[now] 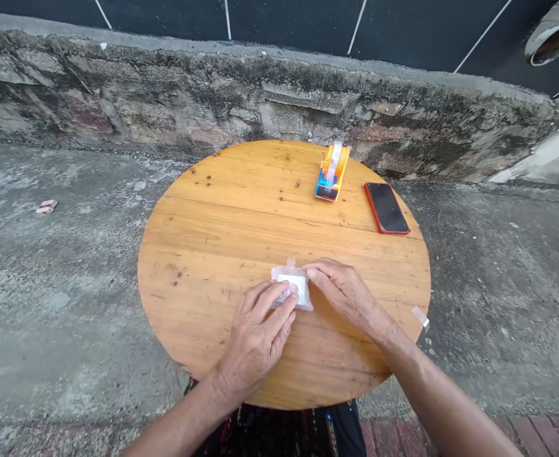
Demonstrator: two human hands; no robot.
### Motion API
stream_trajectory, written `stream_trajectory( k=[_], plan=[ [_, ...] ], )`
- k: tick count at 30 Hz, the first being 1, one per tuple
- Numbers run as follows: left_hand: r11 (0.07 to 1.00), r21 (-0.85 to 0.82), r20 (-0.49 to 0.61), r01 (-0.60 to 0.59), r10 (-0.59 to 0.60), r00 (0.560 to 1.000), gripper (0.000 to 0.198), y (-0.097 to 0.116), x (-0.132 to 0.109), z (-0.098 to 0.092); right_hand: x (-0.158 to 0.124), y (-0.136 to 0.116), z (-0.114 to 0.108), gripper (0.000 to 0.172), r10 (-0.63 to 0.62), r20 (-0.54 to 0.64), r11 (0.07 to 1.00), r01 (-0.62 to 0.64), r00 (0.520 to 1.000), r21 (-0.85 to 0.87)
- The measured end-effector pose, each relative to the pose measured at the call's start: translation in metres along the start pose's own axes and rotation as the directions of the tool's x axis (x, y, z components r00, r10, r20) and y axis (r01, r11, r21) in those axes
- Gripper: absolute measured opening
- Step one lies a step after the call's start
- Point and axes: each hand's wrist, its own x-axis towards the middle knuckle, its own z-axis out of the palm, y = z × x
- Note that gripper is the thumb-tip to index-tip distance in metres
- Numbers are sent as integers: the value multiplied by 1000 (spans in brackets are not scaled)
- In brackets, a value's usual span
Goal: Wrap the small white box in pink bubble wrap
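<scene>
Wood table: L hand, R hand on clear packet

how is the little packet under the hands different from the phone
The packet is clear with white inside; the phone has a red rim and a dark screen. The packet is small and squarish; the phone is longer and slim. The left hand and right hand both touch the packet, on the near half of the table; the phone lies untouched at the far right. Both lie flat on the wood.
</scene>
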Motion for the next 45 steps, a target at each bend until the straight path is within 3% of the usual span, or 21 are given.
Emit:
stream_trajectory(
  k=[5, 7, 10, 14, 17, 24, 26, 29, 32, 35, 40, 45],
  plan=[
    [1000, -17, -43, 5, -6, 999, 34, 1, 1, 3, 23, 23, -12, 17, 72, -69, 995, -76, 995, -65],
    [1000, -27, -65, 9, -11, 998, 35, 2, 1, 5, 37, 29, -15, 18, 85, -24, 991, -87, 996, -97],
    [999, -43, -85, 1, -4, 996, 37, 2, 1, 6, 58, 30, -17, 26, 1, 124, 988, 19, 992, -153],
    [999, -50, -89, 5, -9, 996, 40, 1, 2, 6, 77, 18, -19, 47, -148, 382, 947, 242, 912, -211],
    [998, -58, -89, 10, -15, 996, 39, 1, 3, 6, 87, 9, -19, 41, -164, 536, 904, 344, 828, -255],
    [995, -99, -81, 15, -23, 996, 42, 0, 2, 6, 100, -14, -13, 5, -39, 647, 774, 432, 762, -463],
    [994, -104, -70, 20, -27, 997, 43, -1, 1, 7, 101, -19, -13, 6, -26, 668, 759, 450, 743, -471],
    [994, -105, -59, 24, -30, 998, 44, -1, -1, 6, 101, -20, -16, 14, -7, 689, 809, 409, 725, -423],
    [994, -110, -63, 27, -34, 997, 44, -2, -2, 7, 99, -16, -20, 26, 39, 669, 881, 290, 742, -374],
    [993, -111, -65, 25, -32, 997, 43, -2, -2, 7, 96, -11, -23, 25, 37, 616, 917, 217, 787, -333],
    [994, -111, -70, 22, -30, 997, 40, -2, -1, 8, 93, -6, -25, 18, -8, 519, 934, 192, 855, -302],
    [993, -114, -99, 10, -22, 995, 38, -2, 0, 10, 93, -6, -24, 22, -23, 457, 945, 168, 889, -280]
  ],
)
